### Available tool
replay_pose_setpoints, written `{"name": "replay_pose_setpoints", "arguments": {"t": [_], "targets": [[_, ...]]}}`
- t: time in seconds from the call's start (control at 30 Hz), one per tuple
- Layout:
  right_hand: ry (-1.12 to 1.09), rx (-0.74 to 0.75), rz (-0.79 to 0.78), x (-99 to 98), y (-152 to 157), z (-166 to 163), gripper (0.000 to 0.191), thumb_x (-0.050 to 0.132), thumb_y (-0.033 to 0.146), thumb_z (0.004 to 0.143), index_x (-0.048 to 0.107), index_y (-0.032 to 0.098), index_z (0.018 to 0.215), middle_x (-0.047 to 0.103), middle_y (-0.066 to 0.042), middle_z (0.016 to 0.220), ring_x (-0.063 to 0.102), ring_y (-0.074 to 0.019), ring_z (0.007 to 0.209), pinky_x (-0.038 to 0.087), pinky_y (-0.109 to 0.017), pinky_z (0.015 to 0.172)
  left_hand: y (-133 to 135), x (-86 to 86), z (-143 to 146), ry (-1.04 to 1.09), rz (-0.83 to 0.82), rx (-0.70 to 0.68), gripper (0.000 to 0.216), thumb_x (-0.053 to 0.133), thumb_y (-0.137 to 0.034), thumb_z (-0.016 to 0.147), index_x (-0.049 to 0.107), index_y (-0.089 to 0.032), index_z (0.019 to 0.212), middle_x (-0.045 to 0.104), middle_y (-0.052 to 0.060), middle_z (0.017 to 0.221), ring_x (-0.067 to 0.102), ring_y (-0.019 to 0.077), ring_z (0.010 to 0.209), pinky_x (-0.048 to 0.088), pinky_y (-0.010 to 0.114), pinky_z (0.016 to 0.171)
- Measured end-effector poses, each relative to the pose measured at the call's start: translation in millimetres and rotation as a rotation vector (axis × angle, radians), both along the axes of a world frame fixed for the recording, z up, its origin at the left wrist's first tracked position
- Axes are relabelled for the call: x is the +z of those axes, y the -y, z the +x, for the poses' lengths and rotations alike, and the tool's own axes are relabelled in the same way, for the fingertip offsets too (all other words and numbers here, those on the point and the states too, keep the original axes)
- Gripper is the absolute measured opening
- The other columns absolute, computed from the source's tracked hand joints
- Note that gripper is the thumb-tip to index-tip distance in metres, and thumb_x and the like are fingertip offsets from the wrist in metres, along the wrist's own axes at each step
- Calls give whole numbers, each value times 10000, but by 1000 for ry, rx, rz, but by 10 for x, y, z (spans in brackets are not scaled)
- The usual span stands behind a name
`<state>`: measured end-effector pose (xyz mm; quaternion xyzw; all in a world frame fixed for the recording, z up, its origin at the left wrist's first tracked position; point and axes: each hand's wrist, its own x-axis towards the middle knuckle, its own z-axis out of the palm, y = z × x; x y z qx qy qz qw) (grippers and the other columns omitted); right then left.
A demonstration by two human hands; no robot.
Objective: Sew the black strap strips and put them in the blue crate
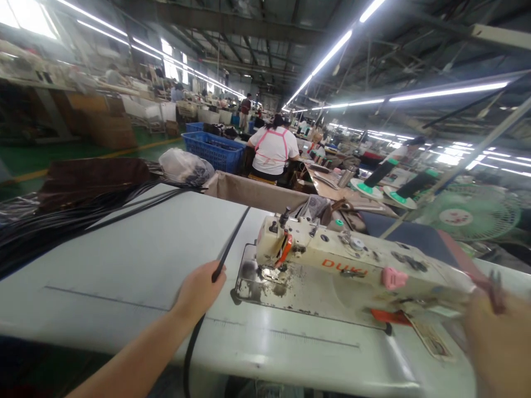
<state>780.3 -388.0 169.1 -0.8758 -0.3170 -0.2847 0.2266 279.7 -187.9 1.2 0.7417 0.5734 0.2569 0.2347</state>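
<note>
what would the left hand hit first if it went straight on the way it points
Probably the sewing machine, at its needle end: the left hand, closed around the black strap, points forward and to the right toward it. How high the hand sits over the tabletop is hard to judge.
</note>
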Motion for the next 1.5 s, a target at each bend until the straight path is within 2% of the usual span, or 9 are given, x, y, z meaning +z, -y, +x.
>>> {"name": "replay_pose_setpoints", "arguments": {"t": [0.07,0.13,0.23,0.43,0.57,0.87,1.13,1.33,1.5], "targets": [[-144,35,35,-335,50,-739,531,424,500,991,750,142,1212,749,-223,907,693,-318,891,471,-417,694,1,-5,-15,73,14,1,246,472,-327,963,692,-221,991,739,59,895,670,231,874,450,322,791],[-375,223,-47,-693,27,-1466,520,375,541,1005,707,205,1222,782,-152,991,732,-292,861,513,-373,694,6,-6,-39,146,24,-2,268,465,-376,957,686,-225,967,715,38,825,657,223,806,450,318,753],[-544,343,-346,-1081,-103,-2364,428,330,520,1061,658,266,1170,799,-89,1041,763,-283,938,528,-343,735,31,4,-94,268,-7,-16,278,489,-422,920,688,-235,969,678,4,747,644,206,720,460,311,707],[-477,471,-677,-1133,-552,-3278,293,327,257,1106,602,175,1164,776,-147,1086,769,-256,1013,541,-314,829,73,8,-274,536,-177,-31,341,552,-454,870,707,-224,1068,680,0,752,651,199,711,503,311,692],[-412,455,-808,-1094,-848,-3490,267,379,223,1083,611,125,1170,777,-192,1023,783,-303,985,573,-356,793,33,-27,-360,730,-227,14,328,619,-440,833,726,-188,1014,668,11,741,611,178,667,489,294,644],[-403,421,-834,-1138,-1139,-3594,329,400,221,1061,663,58,1173,771,-241,914,792,-347,944,598,-404,756,-53,-97,-399,1267,-388,112,229,740,-325,768,739,-152,918,626,1,700,542,110,647,421,210,575],[-387,434,-833,-1157,-1279,-3586,372,352,196,1067,698,64,1104,759,-243,933,783,-354,964,597,-406,746,-49,-33,-405,1400,-358,207,137,729,-269,751,727,-153,824,633,1,766,540,77,640,421,179,545],[-317,640,-819,-1104,-1214,-3495,257,445,244,1073,633,154,1223,772,-144,1029,767,-291,941,557,-343,765,-43,-49,-425,1440,-356,195,115,722,-249,761,726,-146,813,644,10,795,536,70,642,416,176,544],[-269,886,-789,-1064,-956,-3572,188,492,302,1083,659,218,1095,759,-59,1084,719,-220,986,502,-288,829,-34,-43,-422,1450,-355,203,112,727,-245,758,727,-143,805,648,12,791,539,72,651,415,172,554]]}}
